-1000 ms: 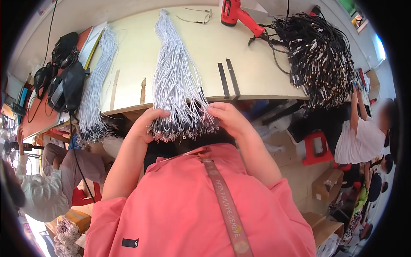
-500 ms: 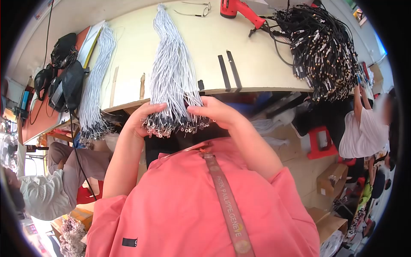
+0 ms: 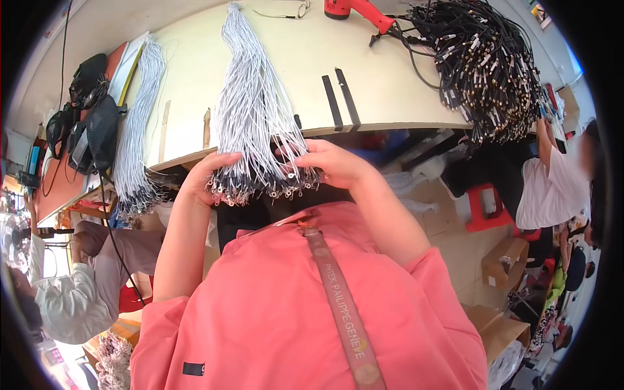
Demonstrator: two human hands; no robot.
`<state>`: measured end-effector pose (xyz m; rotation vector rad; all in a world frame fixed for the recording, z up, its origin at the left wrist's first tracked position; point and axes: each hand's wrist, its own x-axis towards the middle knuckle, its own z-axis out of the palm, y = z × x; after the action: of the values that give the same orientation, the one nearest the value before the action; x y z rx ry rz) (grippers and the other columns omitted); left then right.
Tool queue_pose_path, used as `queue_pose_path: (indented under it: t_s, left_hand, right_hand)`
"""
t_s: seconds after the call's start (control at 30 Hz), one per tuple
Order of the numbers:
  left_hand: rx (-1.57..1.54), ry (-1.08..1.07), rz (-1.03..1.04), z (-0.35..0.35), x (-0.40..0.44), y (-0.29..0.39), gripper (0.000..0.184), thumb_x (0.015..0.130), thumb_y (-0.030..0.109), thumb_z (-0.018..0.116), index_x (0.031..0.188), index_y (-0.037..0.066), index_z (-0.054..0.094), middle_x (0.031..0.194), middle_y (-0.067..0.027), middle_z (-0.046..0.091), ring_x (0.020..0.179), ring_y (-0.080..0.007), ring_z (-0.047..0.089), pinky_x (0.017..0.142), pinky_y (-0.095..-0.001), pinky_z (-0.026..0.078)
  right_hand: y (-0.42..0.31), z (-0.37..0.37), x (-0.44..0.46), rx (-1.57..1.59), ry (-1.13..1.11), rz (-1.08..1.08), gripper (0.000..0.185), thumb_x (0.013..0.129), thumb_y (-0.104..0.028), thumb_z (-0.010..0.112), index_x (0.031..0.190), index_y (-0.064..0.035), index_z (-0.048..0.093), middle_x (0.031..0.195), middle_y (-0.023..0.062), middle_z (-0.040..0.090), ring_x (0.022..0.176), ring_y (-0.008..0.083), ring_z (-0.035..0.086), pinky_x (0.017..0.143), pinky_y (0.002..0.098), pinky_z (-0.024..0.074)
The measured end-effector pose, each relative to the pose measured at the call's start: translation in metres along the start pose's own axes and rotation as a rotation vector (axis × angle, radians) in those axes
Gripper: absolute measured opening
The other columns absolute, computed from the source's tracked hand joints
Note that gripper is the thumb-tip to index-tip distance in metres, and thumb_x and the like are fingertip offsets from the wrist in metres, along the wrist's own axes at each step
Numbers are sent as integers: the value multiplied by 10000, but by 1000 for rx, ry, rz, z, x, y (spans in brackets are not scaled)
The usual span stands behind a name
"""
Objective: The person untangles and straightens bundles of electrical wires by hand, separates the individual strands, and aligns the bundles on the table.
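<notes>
A long bundle of white wires (image 3: pixel 250 91) lies across the worktable, its near ends hanging past the front edge. Those ends carry black sleeves and small ring terminals. My left hand (image 3: pixel 209 174) is closed round the left side of the bundle near the terminals, thumb on top. On the other side, my right hand (image 3: pixel 335 162) grips the wires with its thumb over them; its other fingers are mostly hidden below. A gap shows between the strands beside my right thumb.
A second white wire bundle (image 3: pixel 140 117) lies to the left, beside black bags (image 3: pixel 97 130). Two black strips (image 3: pixel 339 97), a red heat gun (image 3: pixel 367 13) and a heap of black cables (image 3: pixel 487 71) are on the table (image 3: pixel 286 58). Co-workers sit at both sides.
The wire ends have spread, with a gap opened on the right side. My right thumb has shifted among the strands. The whole view has moved slightly.
</notes>
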<state>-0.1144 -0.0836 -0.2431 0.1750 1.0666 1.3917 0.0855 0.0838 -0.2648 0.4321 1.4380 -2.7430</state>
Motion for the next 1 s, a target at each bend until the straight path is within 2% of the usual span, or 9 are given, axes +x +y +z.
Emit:
queue_pose_path:
  t_s: [0.27,0.43,0.5,0.6,0.7,1.0]
  left_hand:
    - [-15,-6,-8,-7,5,-1,369,758,115,649,1066,-70,565,920,-184,656,779,-268,669,628,-399,571]
    - [-4,-11,-6,9,0,0,327,789,123,617,1033,-89,570,892,-190,659,713,-264,672,549,-375,567]
    - [15,-72,-5,9,-2,0,319,805,137,601,1014,-101,569,853,-195,660,649,-262,670,480,-366,557]
    - [6,-91,-52,-5,2,3,373,778,118,652,1073,-86,551,950,-187,652,798,-265,670,662,-403,573]
    - [25,-43,-20,-1,-1,2,364,776,113,654,1067,-82,554,942,-182,655,783,-260,672,658,-391,574]
    - [22,-9,17,1,-2,2,344,777,100,654,1057,-76,558,930,-170,659,751,-242,674,643,-365,571]
  right_hand:
    - [4,-6,2,-56,-6,9,308,868,-135,591,1157,-33,562,1017,62,643,877,106,621,722,254,508]
    - [7,3,11,-234,52,-74,341,828,-197,677,1104,-12,602,994,50,642,876,100,586,763,255,463]
    - [7,8,15,-266,95,-13,343,818,-210,691,1081,-4,615,988,51,644,882,103,580,778,258,455]
    - [10,10,19,-237,126,2,317,808,-191,692,1050,2,629,949,56,654,849,116,600,756,263,471]
    - [11,4,15,-167,138,18,278,804,-149,672,1031,5,628,906,79,662,780,134,629,701,274,502]
    - [1,5,8,-139,95,36,225,829,-103,591,1024,7,612,882,105,663,770,149,636,684,278,518]
